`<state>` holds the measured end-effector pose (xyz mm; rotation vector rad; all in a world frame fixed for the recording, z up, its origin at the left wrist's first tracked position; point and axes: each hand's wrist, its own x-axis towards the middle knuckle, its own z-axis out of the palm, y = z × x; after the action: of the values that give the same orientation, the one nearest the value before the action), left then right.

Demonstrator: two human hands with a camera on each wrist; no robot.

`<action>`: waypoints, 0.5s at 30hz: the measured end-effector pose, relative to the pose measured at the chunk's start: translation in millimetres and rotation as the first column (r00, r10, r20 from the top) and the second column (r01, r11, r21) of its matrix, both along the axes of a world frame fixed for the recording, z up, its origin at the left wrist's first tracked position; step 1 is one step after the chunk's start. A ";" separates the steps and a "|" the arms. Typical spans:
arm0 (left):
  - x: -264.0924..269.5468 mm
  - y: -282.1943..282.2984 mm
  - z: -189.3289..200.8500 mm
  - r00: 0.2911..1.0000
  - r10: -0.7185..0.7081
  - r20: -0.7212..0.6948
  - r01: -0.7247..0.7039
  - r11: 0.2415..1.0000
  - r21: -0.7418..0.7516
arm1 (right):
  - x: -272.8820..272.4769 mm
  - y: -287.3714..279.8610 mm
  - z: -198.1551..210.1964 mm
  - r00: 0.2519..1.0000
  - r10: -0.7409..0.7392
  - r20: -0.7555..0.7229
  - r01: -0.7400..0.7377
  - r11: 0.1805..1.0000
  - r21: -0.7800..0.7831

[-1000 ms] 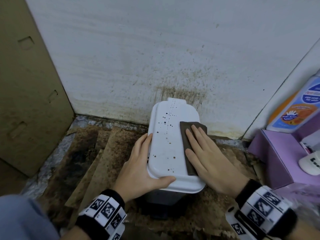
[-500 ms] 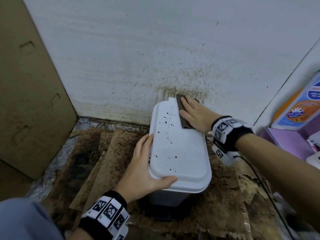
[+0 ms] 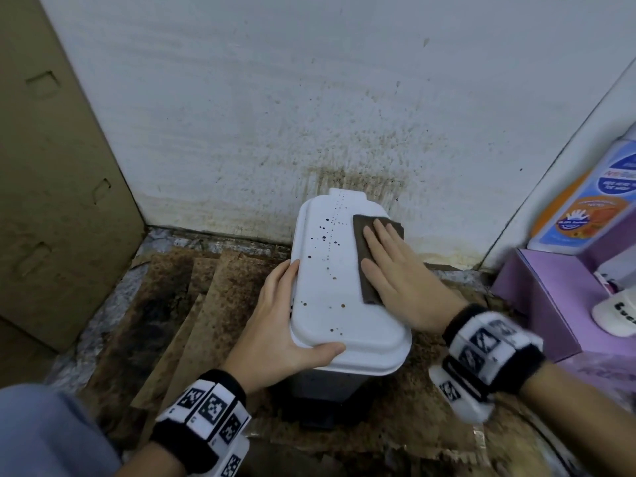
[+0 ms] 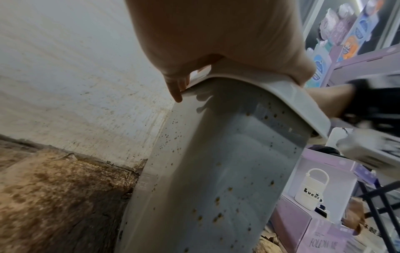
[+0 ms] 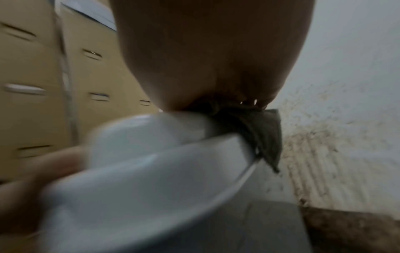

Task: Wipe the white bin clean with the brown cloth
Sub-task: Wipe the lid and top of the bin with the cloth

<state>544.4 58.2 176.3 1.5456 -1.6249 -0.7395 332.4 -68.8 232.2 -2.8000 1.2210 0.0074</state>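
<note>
The white bin [image 3: 340, 287] stands against the wall, its lid dotted with brown spots down the left half. My left hand [image 3: 285, 321] grips the lid's near left corner, thumb on top and fingers along the side. In the left wrist view the fingers [image 4: 175, 89] curl under the lid rim above the speckled bin body [image 4: 216, 171]. The brown cloth [image 3: 364, 242] lies on the lid's right side. My right hand [image 3: 392, 270] presses it flat with straight fingers. In the right wrist view the cloth [image 5: 264, 130] hangs over the lid edge [image 5: 151, 162].
A stained white wall [image 3: 309, 115] rises just behind the bin. Tall cardboard boxes [image 3: 51, 166] stand on the left. At the right are a purple box [image 3: 550, 297], a detergent bottle [image 3: 592, 208] and a white cup [image 3: 619, 311]. Dirty cardboard sheets [image 3: 172, 304] cover the floor.
My right hand pushed the cloth up to the lid's far end, then drew it back toward the middle of the right side. The left hand kept its grip.
</note>
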 end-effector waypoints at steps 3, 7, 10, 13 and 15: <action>-0.8 1.0 -0.1 1.000 0.002 0.002 -0.002 1.000 -0.002 | -7.0 61.1 -3.7 0.990 0.090 0.104 -0.076 0.987 -0.140; -1.7 1.1 0.2 1.000 0.004 -0.013 -0.004 1.000 -0.003 | -12.7 103.6 -15.3 0.982 -0.044 0.186 0.057 0.996 -0.065; -1.9 0.7 -0.4 1.000 0.001 -0.020 -0.001 1.000 -0.010 | -9.7 98.6 -10.7 0.984 -0.006 0.178 0.031 0.990 -0.138; -1.9 0.5 -1.5 1.000 0.009 -0.020 -0.009 1.000 -0.005 | -2.2 67.5 -2.0 0.988 0.018 0.155 0.005 0.989 -0.148; -1.4 0.3 -2.5 1.000 0.008 -0.023 -0.009 1.000 -0.006 | 2.1 39.5 1.0 0.987 -0.032 0.159 0.038 0.999 -0.032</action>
<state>543.0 58.5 173.9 1.5332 -1.6011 -0.7448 334.5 -29.3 233.1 -2.7460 1.2438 -0.2365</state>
